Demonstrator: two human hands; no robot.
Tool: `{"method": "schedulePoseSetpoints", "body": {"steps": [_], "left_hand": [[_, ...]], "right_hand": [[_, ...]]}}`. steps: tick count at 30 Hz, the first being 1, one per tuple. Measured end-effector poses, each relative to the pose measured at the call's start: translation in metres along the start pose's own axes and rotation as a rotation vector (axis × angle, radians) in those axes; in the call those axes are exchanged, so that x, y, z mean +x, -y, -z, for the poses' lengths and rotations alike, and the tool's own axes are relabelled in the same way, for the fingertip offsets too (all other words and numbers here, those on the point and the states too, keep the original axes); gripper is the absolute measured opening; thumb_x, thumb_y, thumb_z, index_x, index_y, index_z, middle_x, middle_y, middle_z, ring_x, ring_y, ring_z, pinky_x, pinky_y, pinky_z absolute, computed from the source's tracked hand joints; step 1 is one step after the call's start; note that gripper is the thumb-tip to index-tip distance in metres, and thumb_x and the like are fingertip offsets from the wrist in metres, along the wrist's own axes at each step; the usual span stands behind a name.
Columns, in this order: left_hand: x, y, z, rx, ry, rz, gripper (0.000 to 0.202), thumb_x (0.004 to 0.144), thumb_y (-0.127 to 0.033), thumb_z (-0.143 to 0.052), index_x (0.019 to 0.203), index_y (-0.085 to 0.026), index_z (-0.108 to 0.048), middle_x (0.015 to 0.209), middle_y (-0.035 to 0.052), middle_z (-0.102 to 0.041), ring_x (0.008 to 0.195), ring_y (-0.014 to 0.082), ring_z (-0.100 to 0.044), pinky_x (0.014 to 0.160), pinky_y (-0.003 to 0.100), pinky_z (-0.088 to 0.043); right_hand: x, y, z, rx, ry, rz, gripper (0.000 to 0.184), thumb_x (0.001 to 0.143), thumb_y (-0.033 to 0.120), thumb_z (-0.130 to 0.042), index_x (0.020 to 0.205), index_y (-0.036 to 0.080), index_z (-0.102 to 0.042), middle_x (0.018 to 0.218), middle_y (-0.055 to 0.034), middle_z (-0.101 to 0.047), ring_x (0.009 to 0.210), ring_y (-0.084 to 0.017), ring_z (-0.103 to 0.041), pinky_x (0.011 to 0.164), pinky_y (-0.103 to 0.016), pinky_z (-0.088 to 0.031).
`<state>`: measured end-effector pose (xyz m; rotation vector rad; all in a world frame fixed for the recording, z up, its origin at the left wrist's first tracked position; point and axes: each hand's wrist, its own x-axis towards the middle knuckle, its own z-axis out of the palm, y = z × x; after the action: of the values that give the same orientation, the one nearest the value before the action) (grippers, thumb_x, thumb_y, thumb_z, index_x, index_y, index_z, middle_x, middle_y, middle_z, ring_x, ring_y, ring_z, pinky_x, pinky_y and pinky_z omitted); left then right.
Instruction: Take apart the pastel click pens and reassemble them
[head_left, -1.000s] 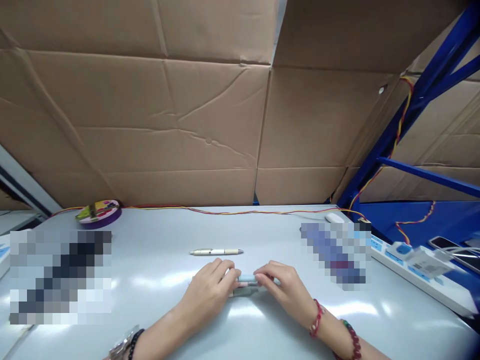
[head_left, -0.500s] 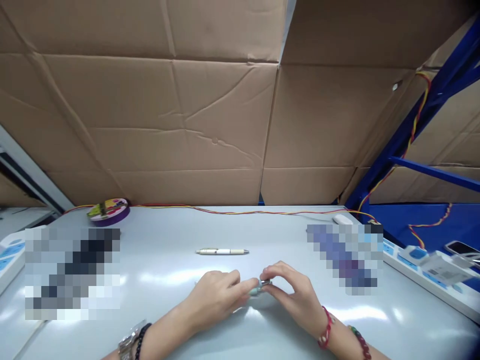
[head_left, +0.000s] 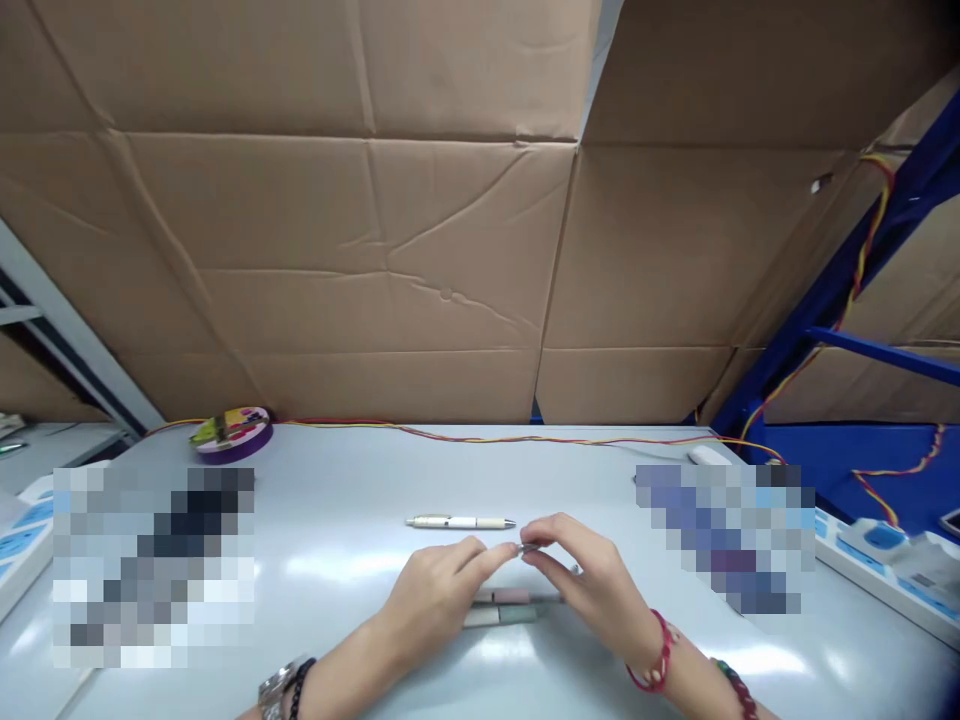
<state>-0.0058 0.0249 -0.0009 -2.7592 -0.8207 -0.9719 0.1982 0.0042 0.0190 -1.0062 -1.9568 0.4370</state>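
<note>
My left hand (head_left: 439, 590) and my right hand (head_left: 592, 565) meet fingertip to fingertip over the table. Both are closed in a pinch at a small silvery piece (head_left: 528, 547), mostly covered by the fingers and too small to name. Below them lie two pens side by side: one with a pink grip (head_left: 512, 597) and one with a grey-green grip (head_left: 501, 616). My left hand hides their left ends. Just beyond the fingers, a cream-and-white pen (head_left: 461, 522) lies crosswise on the table.
A round purple-edged tin (head_left: 231, 435) stands at the back left of the white table (head_left: 360, 680). Red and yellow wires (head_left: 450, 438) run along the back edge. Power strips (head_left: 892, 580) lie at the right and left. Cardboard (head_left: 337, 220) walls the back; blurred patches cover both sides.
The view has shifted slightly. My hands earlier held a pale blue-green object with a silver end; now they pinch a small silvery piece. The pink-grip and grey-green-grip pens now show below them.
</note>
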Motion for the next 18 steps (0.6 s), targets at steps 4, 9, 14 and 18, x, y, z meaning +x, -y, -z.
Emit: {"method": "schedulePoseSetpoints", "body": {"steps": [4,9,14,18], "left_hand": [[-0.004,0.005,-0.001,0.003,0.037,0.011,0.034,0.1,-0.027,-0.016,0.122,-0.025,-0.042,0.07,0.0001,-0.054,0.048,0.0125,-0.049,0.045,0.02,-0.039],[-0.001,0.001,0.002,-0.014,0.098,-0.022,0.034,0.1,-0.034,-0.019,0.114,-0.027,-0.049,0.064,-0.0024,-0.051,0.044,0.0111,-0.044,0.043,0.019,-0.035],[0.001,0.003,0.004,0.037,0.092,-0.031,0.031,0.1,-0.028,-0.025,0.102,-0.028,-0.056,0.058,-0.0035,-0.047,0.04,0.0106,-0.039,0.042,0.02,-0.03],[0.001,0.01,0.004,0.104,0.153,0.021,0.03,0.099,-0.031,-0.026,0.107,-0.028,-0.055,0.061,-0.0022,-0.05,0.042,0.012,-0.043,0.042,0.021,-0.03]], "right_hand": [[0.007,-0.001,-0.001,0.087,-0.016,-0.038,0.007,0.086,0.02,-0.055,0.092,0.022,-0.059,0.086,-0.0031,-0.066,0.078,-0.017,-0.064,0.072,-0.028,-0.053],[-0.003,-0.001,-0.004,0.208,-0.016,-0.095,0.007,0.083,0.017,-0.058,0.086,0.022,-0.061,0.081,-0.0026,-0.067,0.074,-0.017,-0.064,0.069,-0.027,-0.054],[-0.006,-0.002,0.007,0.183,0.011,-0.036,0.015,0.086,0.013,-0.053,0.078,0.022,-0.063,0.082,-0.0027,-0.067,0.077,-0.017,-0.064,0.069,-0.027,-0.052],[-0.001,-0.011,0.032,0.054,-0.106,-0.09,0.01,0.085,0.02,-0.055,0.078,0.023,-0.061,0.083,-0.0027,-0.067,0.079,-0.019,-0.064,0.071,-0.029,-0.052]]}}
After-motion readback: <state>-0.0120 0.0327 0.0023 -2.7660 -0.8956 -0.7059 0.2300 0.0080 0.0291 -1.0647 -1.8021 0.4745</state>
